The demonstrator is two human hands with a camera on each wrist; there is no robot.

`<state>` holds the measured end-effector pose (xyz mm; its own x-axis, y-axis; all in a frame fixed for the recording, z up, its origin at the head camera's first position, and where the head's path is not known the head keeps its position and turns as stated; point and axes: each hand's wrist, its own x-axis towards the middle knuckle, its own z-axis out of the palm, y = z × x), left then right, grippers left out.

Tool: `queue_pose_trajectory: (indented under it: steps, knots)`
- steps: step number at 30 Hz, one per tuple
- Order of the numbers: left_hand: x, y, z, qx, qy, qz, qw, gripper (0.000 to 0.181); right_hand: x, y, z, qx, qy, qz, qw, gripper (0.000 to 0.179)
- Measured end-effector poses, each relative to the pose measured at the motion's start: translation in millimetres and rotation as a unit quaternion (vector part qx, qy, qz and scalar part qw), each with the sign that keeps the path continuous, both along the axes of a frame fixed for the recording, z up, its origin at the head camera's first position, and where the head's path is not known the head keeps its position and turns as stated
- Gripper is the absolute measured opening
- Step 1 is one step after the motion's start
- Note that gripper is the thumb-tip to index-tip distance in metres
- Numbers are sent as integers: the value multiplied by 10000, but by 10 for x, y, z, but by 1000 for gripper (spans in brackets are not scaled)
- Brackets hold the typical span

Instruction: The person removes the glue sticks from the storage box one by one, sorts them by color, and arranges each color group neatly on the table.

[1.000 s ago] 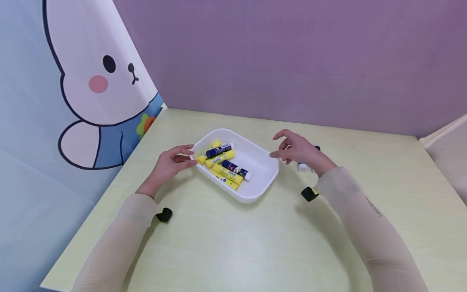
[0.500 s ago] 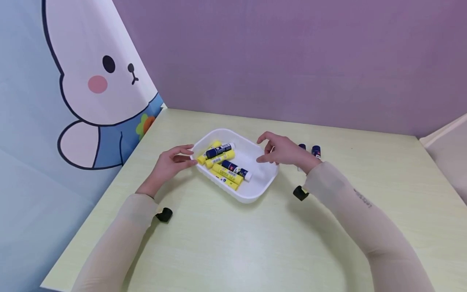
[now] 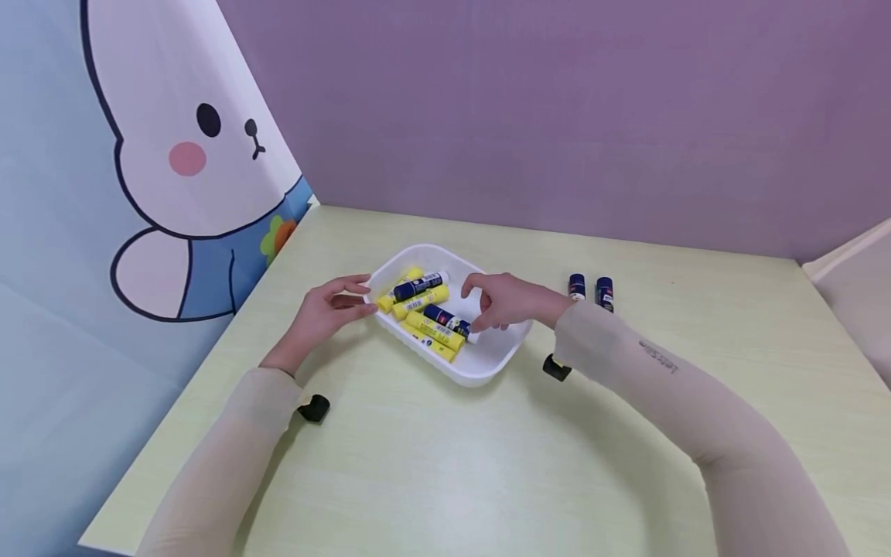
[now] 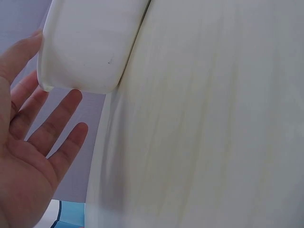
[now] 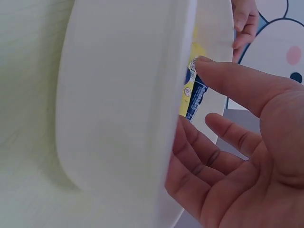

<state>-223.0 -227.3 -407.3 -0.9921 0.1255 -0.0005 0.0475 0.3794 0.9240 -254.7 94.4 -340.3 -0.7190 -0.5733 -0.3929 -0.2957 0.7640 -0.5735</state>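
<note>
Right hand [image 3: 511, 300], fingers apart, hung by the near navy stick [image 3: 444, 316]! Left hand [image 3: 323, 308], fingers spread, touched the tray [image 3: 487, 362]'s left end; bumping yellow sticks [image 3: 433, 330] risked a roll.

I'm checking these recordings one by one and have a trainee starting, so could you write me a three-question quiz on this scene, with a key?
1. Multiple choice: which hand is over the inside of the tray? A) left only B) right only C) both
2. True or false: every glue stick in view is in the tray.
3. Count: how many yellow glue sticks can be seen in the tray?

Key:
1. B. The right hand is over it; the left hand is at the tray's left end.
2. False. Two blue glue sticks are on the table, right of the tray.
3. Four.
</note>
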Motion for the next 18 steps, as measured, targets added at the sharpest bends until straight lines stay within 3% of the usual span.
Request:
queue_pose_trajectory:
  steps: [6,11,18]
  knots:
    - [-10,0,0,-36,-20,16,10000,36,-84,-124,-16,345,-168,360,9986,58]
    - [-9,0,-4,-46,-51,23,10000,36,-153,-198,-37,617,-492,438,9959,59]
    - [1,-5,12,-58,-60,32,10000,37,-215,-262,-65,524,-924,579,9927,62]
